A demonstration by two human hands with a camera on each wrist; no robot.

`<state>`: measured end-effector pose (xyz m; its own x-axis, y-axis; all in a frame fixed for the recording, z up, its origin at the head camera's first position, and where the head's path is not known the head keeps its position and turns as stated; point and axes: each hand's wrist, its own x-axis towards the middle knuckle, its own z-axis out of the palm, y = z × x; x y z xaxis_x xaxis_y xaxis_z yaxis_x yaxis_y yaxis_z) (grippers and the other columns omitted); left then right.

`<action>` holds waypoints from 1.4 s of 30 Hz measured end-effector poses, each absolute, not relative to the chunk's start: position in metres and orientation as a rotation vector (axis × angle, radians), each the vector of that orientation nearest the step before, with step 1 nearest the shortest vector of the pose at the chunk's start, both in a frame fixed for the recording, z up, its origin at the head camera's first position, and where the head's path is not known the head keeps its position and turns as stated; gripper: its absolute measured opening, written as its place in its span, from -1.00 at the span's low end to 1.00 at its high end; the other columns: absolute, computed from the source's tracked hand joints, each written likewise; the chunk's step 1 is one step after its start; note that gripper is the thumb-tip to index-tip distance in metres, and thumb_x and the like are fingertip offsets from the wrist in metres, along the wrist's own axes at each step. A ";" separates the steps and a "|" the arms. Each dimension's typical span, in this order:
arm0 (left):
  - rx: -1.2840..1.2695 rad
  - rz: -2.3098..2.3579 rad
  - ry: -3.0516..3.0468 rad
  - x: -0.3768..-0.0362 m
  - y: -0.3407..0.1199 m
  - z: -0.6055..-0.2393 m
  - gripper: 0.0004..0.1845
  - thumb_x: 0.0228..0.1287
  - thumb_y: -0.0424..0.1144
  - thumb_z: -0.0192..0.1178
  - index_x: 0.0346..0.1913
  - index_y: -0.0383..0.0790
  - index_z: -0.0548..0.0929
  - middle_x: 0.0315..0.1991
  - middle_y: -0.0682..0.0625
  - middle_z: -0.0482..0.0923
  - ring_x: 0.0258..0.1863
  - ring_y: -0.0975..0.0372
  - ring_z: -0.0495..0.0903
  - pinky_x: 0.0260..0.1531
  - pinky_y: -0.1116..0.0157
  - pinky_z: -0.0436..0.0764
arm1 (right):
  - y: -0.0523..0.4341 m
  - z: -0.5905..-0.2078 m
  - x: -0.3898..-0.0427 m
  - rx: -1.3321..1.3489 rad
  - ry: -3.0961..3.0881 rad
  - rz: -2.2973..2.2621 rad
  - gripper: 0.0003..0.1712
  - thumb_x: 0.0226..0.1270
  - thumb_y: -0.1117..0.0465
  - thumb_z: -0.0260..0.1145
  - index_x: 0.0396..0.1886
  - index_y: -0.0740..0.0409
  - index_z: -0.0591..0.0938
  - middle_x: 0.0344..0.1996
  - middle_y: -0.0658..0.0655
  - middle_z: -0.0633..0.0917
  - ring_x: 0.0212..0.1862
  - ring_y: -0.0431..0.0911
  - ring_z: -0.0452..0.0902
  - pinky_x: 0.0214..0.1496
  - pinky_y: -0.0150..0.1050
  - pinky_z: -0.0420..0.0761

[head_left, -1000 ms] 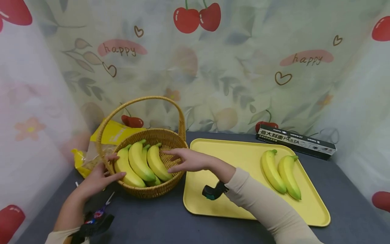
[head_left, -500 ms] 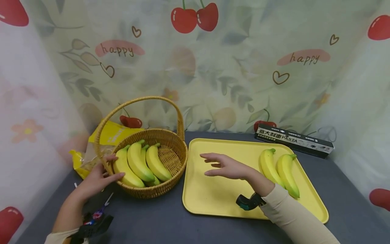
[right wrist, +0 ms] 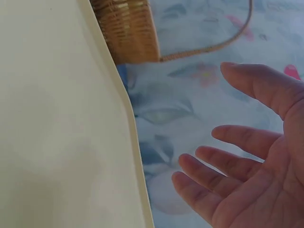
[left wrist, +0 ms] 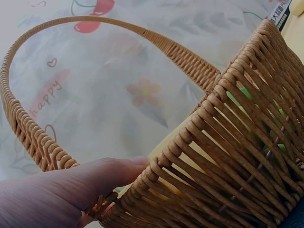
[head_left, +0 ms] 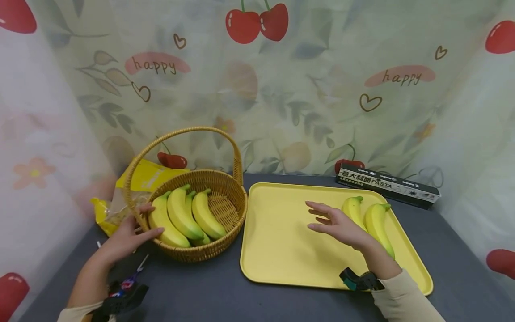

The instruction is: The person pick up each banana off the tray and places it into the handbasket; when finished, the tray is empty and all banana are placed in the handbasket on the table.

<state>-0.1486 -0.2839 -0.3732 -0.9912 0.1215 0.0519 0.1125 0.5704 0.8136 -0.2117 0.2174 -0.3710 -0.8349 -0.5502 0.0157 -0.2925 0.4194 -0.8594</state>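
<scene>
A wicker basket (head_left: 193, 254) with a tall arched handle stands left of centre and contains several bananas (head_left: 182, 217). My left hand (head_left: 125, 237) grips its left rim by the base of the handle. In the left wrist view the thumb (left wrist: 109, 173) lies over the woven rim (left wrist: 190, 128). My right hand (head_left: 342, 227) hovers above the yellow tray (head_left: 277, 246), holding nothing, its fingers and thumb spread and pointing left. Two bananas (head_left: 377, 226) lie at the tray's right side, partly covered by that hand and wrist. The right wrist view shows the palm (right wrist: 266, 190) beyond the tray's edge.
Behind the basket lies a yellow bag (head_left: 146, 176) with a see-through part. A black pasta box (head_left: 388, 185) lies behind the tray's right corner. A wrapped lollipop (head_left: 129, 281) is on the dark table near the left wrist. Patterned cloth (head_left: 273, 112) encloses the back and sides.
My right hand has left the basket and moved right across the tray, towards the two bananas. The left hand keeps its grip on the basket rim, and the basket stays in place.
</scene>
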 end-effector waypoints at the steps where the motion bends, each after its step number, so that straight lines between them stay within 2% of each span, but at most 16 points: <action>1: 0.204 1.433 2.775 -0.149 -0.284 -0.373 -0.30 0.32 -0.14 0.13 0.33 -0.43 0.07 0.34 -0.43 0.02 0.24 -0.25 0.21 0.12 -0.21 0.35 | 0.223 -0.371 -0.210 -0.711 2.421 -1.394 -0.25 0.31 0.10 0.22 0.42 0.14 0.16 0.41 0.29 0.16 0.40 0.24 0.08 0.35 0.15 0.21; 5: 0.199 1.427 2.776 -0.149 -0.284 -0.373 -0.30 0.32 -0.14 0.13 0.34 -0.43 0.06 0.34 -0.43 0.01 0.24 -0.25 0.20 0.12 -0.21 0.36 | 0.241 -0.371 -0.204 -0.645 2.481 -1.443 -0.26 0.32 0.12 0.21 0.42 0.16 0.16 0.40 0.32 0.17 0.39 0.28 0.08 0.32 0.16 0.25; 11: 0.193 1.427 2.772 -0.149 -0.284 -0.373 -0.29 0.32 -0.13 0.13 0.34 -0.41 0.06 0.35 -0.42 0.01 0.25 -0.25 0.19 0.13 -0.21 0.34 | 0.266 -0.377 -0.199 -0.501 2.635 -1.467 -0.24 0.29 0.10 0.24 0.41 0.19 0.18 0.40 0.30 0.18 0.38 0.23 0.10 0.33 0.11 0.22; 22: 0.180 1.425 2.766 -0.147 -0.285 -0.374 -0.30 0.33 -0.14 0.11 0.34 -0.42 0.06 0.33 -0.43 0.01 0.25 -0.25 0.19 0.13 -0.22 0.34 | 0.290 -0.396 -0.206 -0.227 2.751 -1.432 -0.15 0.28 0.09 0.27 0.42 0.32 0.09 0.42 0.40 0.04 0.42 0.33 -0.10 0.37 0.21 0.10; 31: 0.188 1.410 2.775 -0.148 -0.285 -0.375 -0.32 0.33 -0.14 0.12 0.33 -0.41 0.07 0.33 -0.42 0.03 0.23 -0.24 0.23 0.10 -0.17 0.39 | 0.293 -0.416 -0.212 -0.232 2.850 -1.215 -0.18 0.23 0.20 0.29 0.38 0.38 0.14 0.39 0.47 0.03 0.38 0.39 -0.09 0.34 0.28 0.08; 42: 0.178 1.409 2.770 -0.149 -0.284 -0.373 -0.31 0.33 -0.13 0.11 0.34 -0.40 0.06 0.33 -0.42 0.02 0.24 -0.25 0.20 0.10 -0.18 0.38 | 0.296 -0.427 -0.214 -0.366 2.843 -1.182 -0.11 0.19 0.29 0.30 0.43 0.30 0.06 0.43 0.44 -0.09 0.39 0.42 -0.20 0.29 0.37 0.00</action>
